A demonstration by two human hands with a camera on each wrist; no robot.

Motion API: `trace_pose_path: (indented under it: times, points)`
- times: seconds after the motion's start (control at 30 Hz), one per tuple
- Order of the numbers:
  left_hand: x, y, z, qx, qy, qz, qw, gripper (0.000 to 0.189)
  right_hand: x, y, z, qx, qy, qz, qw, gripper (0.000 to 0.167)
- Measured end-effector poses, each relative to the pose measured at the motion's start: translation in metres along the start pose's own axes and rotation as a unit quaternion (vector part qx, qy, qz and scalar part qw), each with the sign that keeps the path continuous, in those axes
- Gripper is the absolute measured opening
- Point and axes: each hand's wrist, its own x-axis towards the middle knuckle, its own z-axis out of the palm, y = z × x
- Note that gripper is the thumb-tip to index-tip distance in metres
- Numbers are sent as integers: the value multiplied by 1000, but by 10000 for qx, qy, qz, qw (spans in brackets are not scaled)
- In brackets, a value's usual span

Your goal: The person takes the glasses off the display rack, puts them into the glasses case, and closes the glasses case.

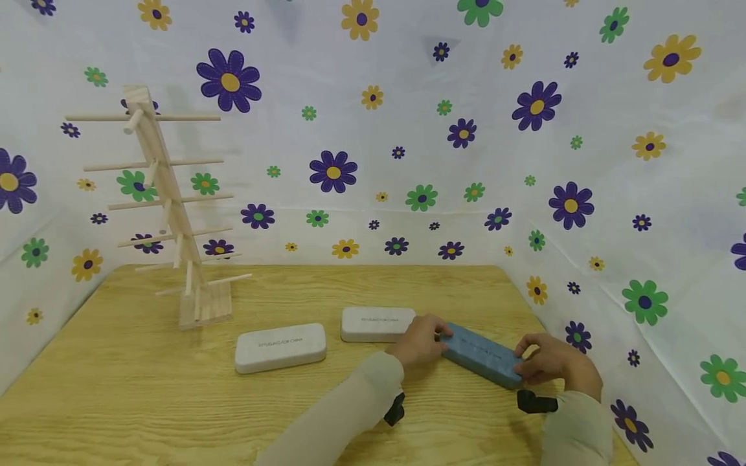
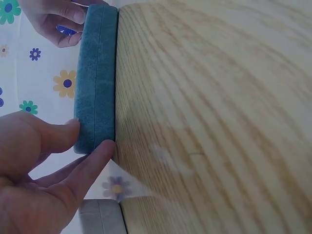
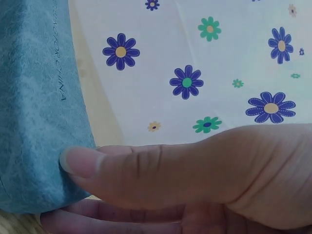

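A blue glasses case (image 1: 481, 355) with dark lettering on its lid lies slantwise on the right of the table. My left hand (image 1: 421, 342) holds its left end; in the left wrist view the thumb (image 2: 62, 135) and a finger grip that end from both sides. At the opposite end my right hand (image 1: 548, 360) pinches the case, and the right wrist view shows the thumb (image 3: 112, 165) on the blue surface with fingers curled below. Left of it lies a white glasses case (image 1: 373, 323), partly behind my left hand. Another white glasses case (image 1: 281, 347) lies farther left.
A wooden rack (image 1: 169, 194) with several pegs stands at the back left of the wood-grain table (image 1: 175, 395). Flower-printed cloth (image 1: 402, 84) hangs behind and along both sides, close to my right hand.
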Motion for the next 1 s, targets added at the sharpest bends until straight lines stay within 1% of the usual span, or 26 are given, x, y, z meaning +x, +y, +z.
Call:
trace_pose_path:
  times: [0.07,0.13,0.2,0.3,0.33,0.4,0.47,0.6,0.77,0.87,1.0]
  points:
    - [-1,1,-1,49,-40,-23,10000,27,1,-1,0,-78,0,14,10000,21]
    - [-2,1,-3,104,-100,-38,9999,28,1,-4,0,-164,54,112,9998,22]
    - [-4,2,-6,61,-144,-77,9998,30,1,-8,0,-345,150,189,9991,25]
    - [-4,1,-15,-124,-119,-17,9999,30,2,-15,-3,-666,476,211,9964,35]
    - [-4,0,-19,-188,-95,23,9998,30,2,-17,-5,-758,607,154,9952,38]
    - [-5,-2,-30,-307,-24,118,9995,30,2,-21,-7,-898,930,24,9916,42]
    - [-6,-5,-42,-274,58,197,9994,30,3,-24,-9,-953,1230,-91,9878,41]
    - [-11,-14,-68,-84,223,219,9995,30,3,-28,-9,-1043,1675,-249,9800,39]
    - [-21,-33,-96,335,392,285,9983,31,8,-33,0,-1061,2194,-562,9682,33]
    - [-32,-42,-114,537,516,210,9970,31,13,-39,9,-1043,2389,-802,9621,31]
    - [-48,-55,-140,726,743,3,9946,31,17,-51,19,-1100,2442,-1103,9571,29]
